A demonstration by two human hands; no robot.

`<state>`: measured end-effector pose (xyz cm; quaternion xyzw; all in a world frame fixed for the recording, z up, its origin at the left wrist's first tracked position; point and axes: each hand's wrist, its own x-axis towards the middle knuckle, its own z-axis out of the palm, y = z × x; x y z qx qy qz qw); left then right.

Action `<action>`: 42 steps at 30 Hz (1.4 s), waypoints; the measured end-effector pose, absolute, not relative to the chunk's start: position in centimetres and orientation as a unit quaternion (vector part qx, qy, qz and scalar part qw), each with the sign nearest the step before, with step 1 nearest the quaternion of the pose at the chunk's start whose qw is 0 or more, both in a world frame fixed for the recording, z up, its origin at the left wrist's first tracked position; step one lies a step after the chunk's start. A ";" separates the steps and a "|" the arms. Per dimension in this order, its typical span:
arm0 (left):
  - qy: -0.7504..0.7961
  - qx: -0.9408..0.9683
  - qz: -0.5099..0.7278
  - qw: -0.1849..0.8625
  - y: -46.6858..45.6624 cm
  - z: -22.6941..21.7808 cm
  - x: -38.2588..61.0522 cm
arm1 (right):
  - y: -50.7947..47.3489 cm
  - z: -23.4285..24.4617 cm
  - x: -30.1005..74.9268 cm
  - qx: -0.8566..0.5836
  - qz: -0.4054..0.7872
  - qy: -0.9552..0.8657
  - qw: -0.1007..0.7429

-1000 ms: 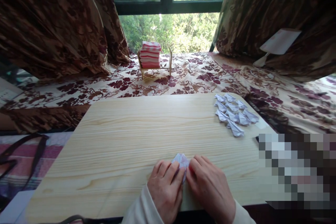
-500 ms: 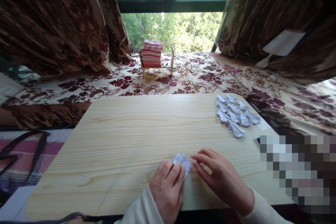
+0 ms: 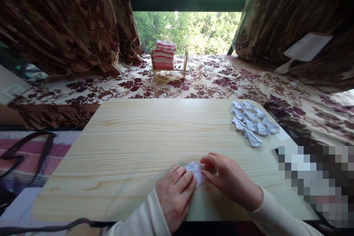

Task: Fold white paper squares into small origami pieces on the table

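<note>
A small sheet of folded white paper [image 3: 194, 168] lies near the front edge of the wooden table, with crease lines across it. My left hand [image 3: 174, 197] presses it down from the left, fingers stretched over its lower left part. At the paper's right corner, my right hand [image 3: 231, 180] has thumb and index finger closed in a pinch on the edge. Part of the paper is hidden under my left fingers. Several folded white paper pieces [image 3: 250, 121], each with a pointed end, sit in rows at the table's far right.
The pale wooden table [image 3: 132, 136] has rounded corners. Behind it, a small wooden rack [image 3: 184, 67] with stacked pink-and-white cloths [image 3: 163, 56] stands on a flowered ledge cover [image 3: 210, 88]. A white lamp [image 3: 307, 47] is at right; a blurred-out patch covers the right side.
My right hand has moved left onto the paper's right corner and its thumb and index finger have closed there. My left hand stays on the paper. The view has shifted slightly.
</note>
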<state>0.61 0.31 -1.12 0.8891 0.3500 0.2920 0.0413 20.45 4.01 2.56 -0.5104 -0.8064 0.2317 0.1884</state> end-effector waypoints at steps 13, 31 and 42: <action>0.355 0.891 0.280 0.025 0.4 -1.0 0.4 | 3.4 2.5 19.9 -0.476 0.254 -0.822 0.182; 0.332 0.908 0.238 0.095 1.3 0.9 0.3 | 3.2 3.3 19.8 -0.389 0.078 -0.908 0.135; 0.325 0.911 0.243 0.077 1.4 1.2 0.3 | 2.9 2.4 20.6 -0.346 0.071 -0.921 0.167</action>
